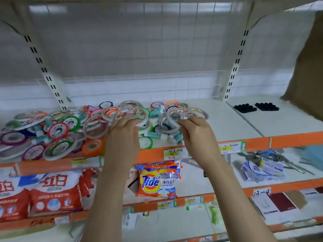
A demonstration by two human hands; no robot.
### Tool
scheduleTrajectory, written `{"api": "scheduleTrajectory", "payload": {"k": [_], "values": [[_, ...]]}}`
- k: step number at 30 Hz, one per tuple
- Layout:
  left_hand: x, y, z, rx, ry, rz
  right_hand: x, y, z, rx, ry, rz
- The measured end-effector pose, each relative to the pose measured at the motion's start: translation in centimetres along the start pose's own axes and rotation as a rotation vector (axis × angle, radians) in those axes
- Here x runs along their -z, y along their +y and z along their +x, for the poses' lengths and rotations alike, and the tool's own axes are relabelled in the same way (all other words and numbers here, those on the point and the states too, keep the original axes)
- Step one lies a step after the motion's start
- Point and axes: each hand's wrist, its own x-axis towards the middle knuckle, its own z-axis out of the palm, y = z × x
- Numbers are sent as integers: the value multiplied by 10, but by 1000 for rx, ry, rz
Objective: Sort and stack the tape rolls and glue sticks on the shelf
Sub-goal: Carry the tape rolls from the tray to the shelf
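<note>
**Both hands holding tape rolls over the shelf pile**

Left hand [122, 135] raised at mid shelf, fingers curled around a clear-wrapped tape roll [131, 114] with a white rim, held up above the heap. Right hand [195, 132] just beside it, pinching a second tape roll [180, 115], similar white ring with a printed label. The two held rolls are near each other but apart.

Shelf [227, 123] is white with an orange front edge and price tags. Left and centre covered by a loose, unsorted pile of tape rolls [57, 131] with red, green, purple, orange and white rims, lying flat or tilted and overlapping. Glue sticks [155, 135], teal and white, lie mixed among the rolls, mostly below and between the hands. Exact count unclear, blur.

Far right of the shelf: two clusters of small black items [256, 107], well apart from the pile. Shelf below holds a Tide bag [157, 180] and red detergent bags [52, 191].
</note>
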Motion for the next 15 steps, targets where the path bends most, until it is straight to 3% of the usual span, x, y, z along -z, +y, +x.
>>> {"api": "scheduleTrajectory", "payload": {"k": [6, 15], "values": [[-29, -7, 66, -97, 53, -7, -15, 33, 44, -27, 48, -35], [-86, 21, 97, -204, -66, -73, -25, 95, 45, -149, 67, -86]]}}
